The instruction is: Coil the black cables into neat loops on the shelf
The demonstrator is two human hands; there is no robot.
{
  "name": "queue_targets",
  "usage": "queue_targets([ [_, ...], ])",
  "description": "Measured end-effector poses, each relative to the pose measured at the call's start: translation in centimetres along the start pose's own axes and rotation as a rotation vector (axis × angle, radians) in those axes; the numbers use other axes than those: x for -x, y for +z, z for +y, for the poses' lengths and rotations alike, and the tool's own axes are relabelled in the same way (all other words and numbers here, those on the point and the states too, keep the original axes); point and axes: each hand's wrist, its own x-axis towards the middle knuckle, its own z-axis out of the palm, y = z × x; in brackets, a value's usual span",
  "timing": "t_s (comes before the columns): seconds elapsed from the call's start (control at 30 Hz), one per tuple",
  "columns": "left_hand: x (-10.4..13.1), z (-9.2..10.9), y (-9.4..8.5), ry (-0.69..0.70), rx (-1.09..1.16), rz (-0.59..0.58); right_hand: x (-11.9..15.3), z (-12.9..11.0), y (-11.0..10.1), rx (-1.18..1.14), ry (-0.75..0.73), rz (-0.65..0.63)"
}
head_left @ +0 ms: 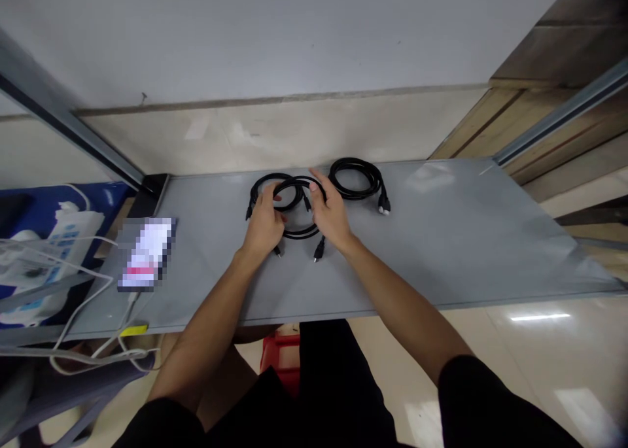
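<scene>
Between my two hands is a coiled black cable (300, 235), its two plug ends pointing toward the shelf's front edge. My left hand (265, 223) is curled round the coil's left side, and my right hand (331, 214) holds its right side with the thumb on top. Another black coil (256, 188) lies behind and to the left, partly covered by my left hand and the held coil. A third black coil (350, 162) rests behind my right hand, its connectors at its right end.
The grey shelf (441, 239) stands against a wall. At its left lies a phone (147, 252) with a white charging cable. A white power strip (73, 239) is further left, with loose white cords. Metal posts rise at both ends; a red stool (280, 356) is below.
</scene>
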Motion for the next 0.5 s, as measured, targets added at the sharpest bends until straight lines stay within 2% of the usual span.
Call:
queue_targets([
  [0.07, 0.0, -0.2, -0.1, -0.023, -0.028, 0.016, 0.1, 0.2, 0.3, 0.194, -0.157, 0.138],
  [0.13, -0.1, -0.4, -0.3, -0.055, -0.038, 0.024, 0.2, 0.3, 0.6, 0.32, -0.245, 0.189],
  [0.3, -0.2, 0.0, -0.6, -0.039, 0.001, -0.012, 0.0, -0.1, 0.6, 0.351, -0.248, 0.218],
  [0.4, -0.1, 0.8, -0.6, -0.011, 0.105, -0.061, -0.8, -0.8, -1.5, 0.291, -0.22, 0.248],
  [0.5, 0.1, 1.2, -0.3, -0.039, 0.196, -0.117, -2.4, -1.7, -5.6, 0.16, -0.106, 0.211],
])
